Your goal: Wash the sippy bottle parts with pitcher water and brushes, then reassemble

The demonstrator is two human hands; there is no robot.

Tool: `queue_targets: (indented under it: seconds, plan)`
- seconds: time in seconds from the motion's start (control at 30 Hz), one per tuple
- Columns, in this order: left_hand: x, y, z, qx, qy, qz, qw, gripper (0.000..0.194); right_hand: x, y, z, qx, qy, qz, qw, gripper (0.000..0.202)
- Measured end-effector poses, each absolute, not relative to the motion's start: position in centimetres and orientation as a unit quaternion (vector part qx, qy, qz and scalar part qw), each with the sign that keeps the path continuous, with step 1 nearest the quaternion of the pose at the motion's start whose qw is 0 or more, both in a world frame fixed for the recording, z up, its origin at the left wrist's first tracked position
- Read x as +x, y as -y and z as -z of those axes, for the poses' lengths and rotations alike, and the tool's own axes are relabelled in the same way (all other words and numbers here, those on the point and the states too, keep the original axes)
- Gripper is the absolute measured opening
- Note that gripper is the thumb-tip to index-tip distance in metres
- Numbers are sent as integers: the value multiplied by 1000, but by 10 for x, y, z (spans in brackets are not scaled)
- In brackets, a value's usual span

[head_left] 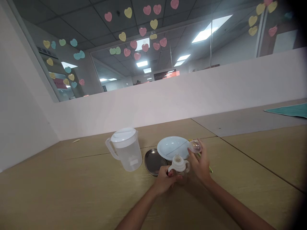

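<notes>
A baby bottle (pixel 178 164) with a white two-handled collar and a clear teat stands upright in my left hand (pixel 165 181), whose fingers wrap round its body and handle. To the right of it, my right hand (pixel 200 162) grips a clear domed bottle cap (pixel 195 146) between thumb and fingers, apart from the bottle. Just behind the bottle lies a pale blue oval bowl (pixel 171 145); the cap overlaps its right edge in view. A round dark metal dish (pixel 153 162) sits left of the bowl, partly behind my left hand.
A lidded translucent pitcher (pixel 129 153) stands to the left on the wooden table (pixel 79 188). A thin yellow-green item (pixel 210 169) is mostly hidden behind my right hand. At the far right lies a teal cloth (pixel 289 110). A white wall (pixel 144 105) with windows rises behind.
</notes>
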State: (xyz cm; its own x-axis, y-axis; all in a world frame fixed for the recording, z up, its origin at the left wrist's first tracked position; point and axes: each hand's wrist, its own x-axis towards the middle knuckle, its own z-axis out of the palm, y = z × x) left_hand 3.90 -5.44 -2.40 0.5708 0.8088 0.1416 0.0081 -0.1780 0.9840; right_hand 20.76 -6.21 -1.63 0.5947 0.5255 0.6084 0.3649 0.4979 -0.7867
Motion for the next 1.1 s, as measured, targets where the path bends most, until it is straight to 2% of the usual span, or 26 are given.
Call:
queue_targets:
  seconds: [0.1, 0.2, 0.3, 0.4, 0.7, 0.87, 1.1]
  plan:
    - [39, 55, 24, 684, -307, -352, 560, 52, 219, 50, 23, -523, 477, -63, 704, 55]
    - [39, 55, 25, 683, -310, -354, 558, 51, 223, 43, 29, -553, 475, -102, 677, 62]
    - [40, 55, 27, 684, -309, -364, 552, 51, 220, 44, 29, -555, 466, -118, 679, 71]
    - [41, 56, 27, 683, -311, -361, 554, 50, 216, 48, 24, -547, 471, -117, 683, 73]
    - [41, 56, 26, 683, -317, -356, 554, 51, 221, 51, 21, -594, 538, -114, 587, 48]
    - [41, 56, 27, 684, -314, -360, 551, 50, 223, 50, 23, -599, 596, -50, 533, 38]
    - [40, 58, 24, 683, -306, -363, 555, 52, 208, 69, 15, -459, 723, -4, 517, 26]
